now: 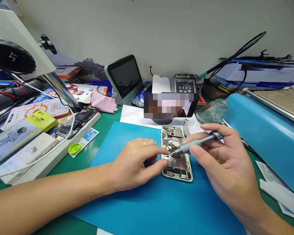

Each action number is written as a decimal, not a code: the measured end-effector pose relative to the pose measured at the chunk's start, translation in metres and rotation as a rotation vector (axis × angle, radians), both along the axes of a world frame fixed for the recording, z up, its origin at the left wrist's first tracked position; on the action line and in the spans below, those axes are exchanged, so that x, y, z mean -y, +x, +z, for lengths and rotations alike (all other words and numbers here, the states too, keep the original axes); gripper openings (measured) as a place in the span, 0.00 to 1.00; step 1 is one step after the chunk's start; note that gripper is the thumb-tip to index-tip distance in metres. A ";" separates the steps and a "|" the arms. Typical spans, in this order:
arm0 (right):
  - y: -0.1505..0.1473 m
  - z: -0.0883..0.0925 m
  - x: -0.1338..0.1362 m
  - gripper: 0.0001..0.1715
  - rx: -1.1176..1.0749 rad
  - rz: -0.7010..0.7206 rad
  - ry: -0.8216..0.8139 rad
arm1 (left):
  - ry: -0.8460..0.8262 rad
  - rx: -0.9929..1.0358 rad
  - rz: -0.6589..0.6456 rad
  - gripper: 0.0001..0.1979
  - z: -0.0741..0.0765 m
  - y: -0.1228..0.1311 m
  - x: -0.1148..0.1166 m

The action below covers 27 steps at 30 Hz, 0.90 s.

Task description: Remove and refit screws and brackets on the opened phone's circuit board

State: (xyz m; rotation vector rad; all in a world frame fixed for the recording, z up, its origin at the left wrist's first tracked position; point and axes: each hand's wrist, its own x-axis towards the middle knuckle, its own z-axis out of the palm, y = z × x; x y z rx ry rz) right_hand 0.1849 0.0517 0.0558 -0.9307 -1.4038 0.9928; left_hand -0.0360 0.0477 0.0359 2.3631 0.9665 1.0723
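Observation:
An opened phone (176, 169) with its internals bare lies on a blue mat (147, 202). My left hand (134, 163), a ring on one finger, rests on the mat and grips the phone's left edge between thumb and fingers. My right hand (222, 163) pinches a grey precision screwdriver (198, 142), its tip down on the phone's middle near a round part.
A glass jar (212, 111) and a small screen device (123, 78) stand behind the mat. A microscope stand (58, 88), boxes and a second opened phone (77, 121) fill the left. A blue machine (267, 130) sits at the right. A green cap (74, 148) lies near the mat's left edge.

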 end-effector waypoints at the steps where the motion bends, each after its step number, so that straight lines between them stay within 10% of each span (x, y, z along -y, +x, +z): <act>1: 0.000 0.000 0.000 0.21 -0.004 0.008 0.002 | 0.014 0.003 -0.012 0.08 0.000 0.000 0.000; 27: 0.004 0.002 -0.004 0.20 0.137 -0.017 0.043 | 0.028 0.098 -0.044 0.09 0.000 0.000 -0.002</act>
